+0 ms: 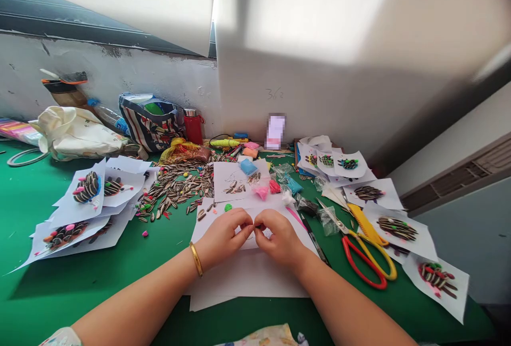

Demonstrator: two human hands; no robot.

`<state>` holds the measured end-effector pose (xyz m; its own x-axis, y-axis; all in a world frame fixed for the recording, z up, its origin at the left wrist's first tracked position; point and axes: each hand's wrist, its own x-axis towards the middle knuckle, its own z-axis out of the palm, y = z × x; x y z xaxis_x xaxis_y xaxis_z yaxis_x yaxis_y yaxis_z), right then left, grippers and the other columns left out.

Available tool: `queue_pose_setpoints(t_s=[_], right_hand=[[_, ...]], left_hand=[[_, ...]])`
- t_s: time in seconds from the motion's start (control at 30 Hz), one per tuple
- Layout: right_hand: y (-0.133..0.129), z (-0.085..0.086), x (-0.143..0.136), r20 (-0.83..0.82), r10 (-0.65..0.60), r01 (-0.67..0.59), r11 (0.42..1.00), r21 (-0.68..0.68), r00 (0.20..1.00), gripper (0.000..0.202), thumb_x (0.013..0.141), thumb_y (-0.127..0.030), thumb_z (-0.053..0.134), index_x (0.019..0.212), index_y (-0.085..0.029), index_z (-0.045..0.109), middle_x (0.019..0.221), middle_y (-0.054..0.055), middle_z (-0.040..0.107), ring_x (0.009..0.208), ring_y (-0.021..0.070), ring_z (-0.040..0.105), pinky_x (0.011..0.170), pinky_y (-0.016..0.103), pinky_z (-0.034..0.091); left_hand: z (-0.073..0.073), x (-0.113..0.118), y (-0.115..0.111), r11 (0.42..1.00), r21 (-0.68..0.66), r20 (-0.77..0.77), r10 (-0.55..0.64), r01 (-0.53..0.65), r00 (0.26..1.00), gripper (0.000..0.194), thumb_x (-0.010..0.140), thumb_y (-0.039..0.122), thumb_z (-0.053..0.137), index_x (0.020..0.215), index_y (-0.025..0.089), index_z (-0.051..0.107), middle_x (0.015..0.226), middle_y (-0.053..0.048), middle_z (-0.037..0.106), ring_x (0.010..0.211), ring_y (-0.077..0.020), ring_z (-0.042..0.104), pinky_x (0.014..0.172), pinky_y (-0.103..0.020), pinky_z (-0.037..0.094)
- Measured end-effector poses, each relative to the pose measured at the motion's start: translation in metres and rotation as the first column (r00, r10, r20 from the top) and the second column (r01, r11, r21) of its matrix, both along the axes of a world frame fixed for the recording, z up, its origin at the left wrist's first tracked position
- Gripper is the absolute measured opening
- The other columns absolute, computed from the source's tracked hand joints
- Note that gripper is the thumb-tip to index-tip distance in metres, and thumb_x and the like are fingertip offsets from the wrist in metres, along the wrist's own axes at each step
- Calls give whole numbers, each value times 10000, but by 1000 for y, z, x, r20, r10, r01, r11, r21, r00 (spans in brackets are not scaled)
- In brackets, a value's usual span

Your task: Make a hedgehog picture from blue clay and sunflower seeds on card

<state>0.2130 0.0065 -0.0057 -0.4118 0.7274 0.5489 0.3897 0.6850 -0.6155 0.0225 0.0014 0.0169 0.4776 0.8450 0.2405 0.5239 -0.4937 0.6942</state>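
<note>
Over white sheets of paper [247, 282], my left hand [223, 234] and my right hand [281, 237] meet at the fingertips. Both are closed in a pinch around something tiny and dark that I cannot make out. Just beyond them lie a green clay lump [228, 207], a few sunflower seeds [202, 214] and a white clay lump [287, 198]. Behind these is a smaller sheet with a drawing [223, 175], bearing seeds and a packet of blue clay [248, 167]. Pink clay [261, 191] and red clay [274, 186] rest at its right edge.
Loose sunflower seeds [179, 189] spread at left centre. Seed-and-clay pictures on paper are stacked at left [85, 191] and lie along the right [397, 229]. Scissors [361, 250] and a black pen [314, 239] lie right of my hands. Bags and a red bottle [194, 128] stand behind.
</note>
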Motion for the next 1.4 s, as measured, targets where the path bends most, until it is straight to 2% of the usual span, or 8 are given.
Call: queue_pose_setpoints(t_s=[0.17, 0.43, 0.73, 1.0, 1.23, 1.4], right_hand=[[0, 1, 0, 29, -4, 5, 1000, -11, 1000, 84, 814, -141, 549, 836, -216, 578, 759, 0, 607, 710, 157, 538, 669, 282, 404], [1, 0, -1, 44, 8, -8, 1000, 4, 999, 110, 811, -126, 522, 823, -218, 581, 754, 1, 594, 713, 158, 527, 667, 282, 394], [0, 0, 0, 39, -9, 10, 1000, -17, 999, 103, 801, -123, 532, 818, -216, 574, 740, -6, 593, 694, 152, 529, 656, 278, 386], [-1, 2, -1, 45, 8, -7, 1000, -21, 999, 89, 823, -138, 529, 827, -211, 578, 763, 6, 608, 715, 157, 546, 663, 280, 402], [1, 0, 1, 57, -39, 43, 996, -78, 998, 75, 856, -165, 542, 867, -212, 599, 788, 14, 632, 734, 164, 557, 682, 289, 421], [1, -2, 2, 51, -50, 55, 994, -90, 997, 103, 850, -150, 543, 899, -210, 611, 794, 15, 641, 739, 165, 568, 689, 290, 431]], left_hand=[[-3, -1, 2, 1000, 10, -44, -11, 11, 999, 239, 980, 308, 481, 819, 193, 615, 810, -25, 605, 790, -176, 541, 716, -294, 414], [-2, -1, 2, 996, 89, -86, -22, 30, 996, 233, 981, 284, 484, 805, 189, 606, 791, -25, 601, 773, -176, 540, 702, -292, 406], [0, -1, -1, 999, 47, -11, -3, 3, 1000, 134, 941, 239, 531, 821, 195, 569, 821, -10, 597, 798, -160, 537, 734, -285, 413], [-3, -1, 3, 998, 64, -56, -19, 23, 998, 291, 986, 339, 463, 765, 192, 580, 778, -26, 581, 766, -173, 526, 702, -299, 413], [-2, -1, 3, 1000, 27, -10, 7, -7, 1000, 186, 966, 269, 512, 881, 204, 664, 860, -35, 643, 858, -182, 578, 778, -316, 443], [-2, -2, 3, 999, 19, 40, 40, -40, 998, 123, 927, 225, 566, 857, 210, 666, 854, -20, 651, 848, -171, 585, 765, -302, 441]])
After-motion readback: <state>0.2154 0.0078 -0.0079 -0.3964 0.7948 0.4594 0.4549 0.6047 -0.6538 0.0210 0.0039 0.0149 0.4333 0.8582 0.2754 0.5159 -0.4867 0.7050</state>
